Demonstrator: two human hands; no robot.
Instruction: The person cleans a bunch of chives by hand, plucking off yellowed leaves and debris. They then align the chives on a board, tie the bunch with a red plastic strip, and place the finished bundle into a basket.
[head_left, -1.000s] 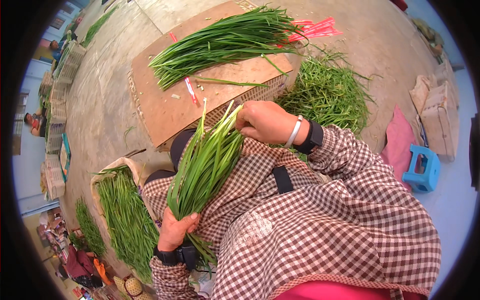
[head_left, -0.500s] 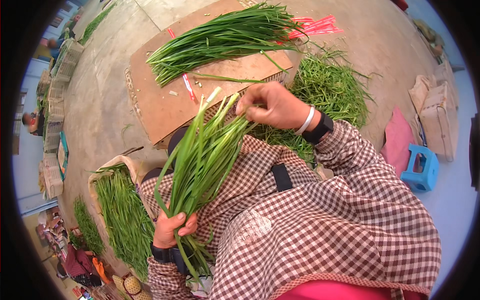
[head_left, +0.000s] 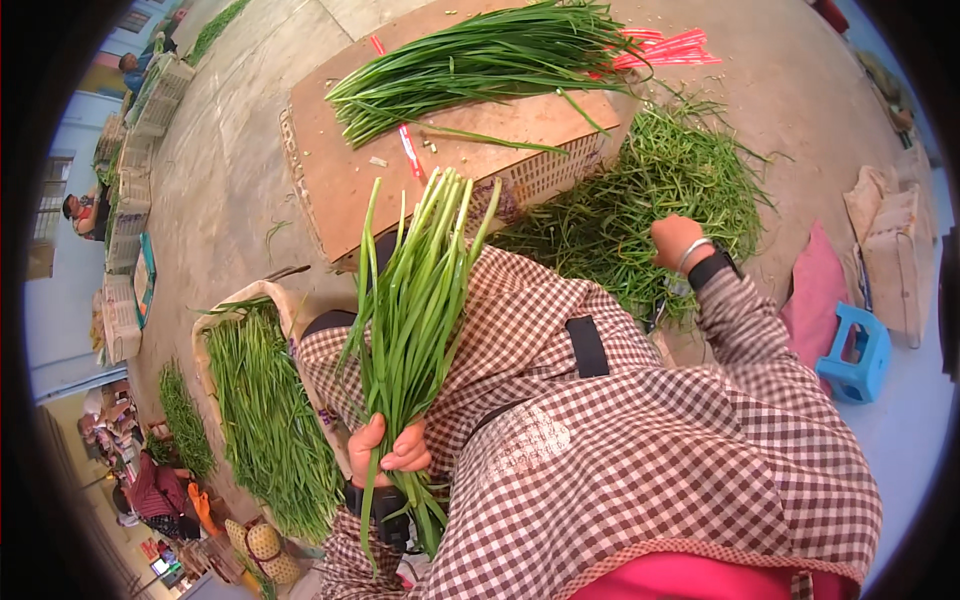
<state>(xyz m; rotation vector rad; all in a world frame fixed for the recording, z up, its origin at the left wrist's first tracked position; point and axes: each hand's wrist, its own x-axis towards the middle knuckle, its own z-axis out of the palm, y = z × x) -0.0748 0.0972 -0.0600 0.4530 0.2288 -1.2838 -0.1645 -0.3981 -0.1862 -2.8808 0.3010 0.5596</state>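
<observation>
My left hand point(head_left: 388, 450) is closed round the leafy lower part of a bunch of garlic chives point(head_left: 415, 320). The bunch stands nearly upright over my lap, its pale stem ends pointing away from me. My right hand point(head_left: 678, 242) is over a heap of loose green leaves point(head_left: 690, 175) on the floor at the right. Its fingers look curled in, and whatever they may hold is hidden. Ahead of me, a larger pile of garlic chives point(head_left: 480, 65) lies across a brown board point(head_left: 335, 190) on a plastic crate point(head_left: 575, 170).
Red-and-white strips point(head_left: 670, 48) lie at the board's far right, and another strip point(head_left: 411, 150) is near its front. A lined basket of greens point(head_left: 270, 420) stands at my left. A blue stool point(head_left: 855, 355) and a pink sack point(head_left: 815, 285) are at the right. People and crates line the left wall.
My right hand has left the bunch's stem ends and moved right and down over the leaf heap. The bunch, still in my left hand, is now more upright. The view has shifted slightly.
</observation>
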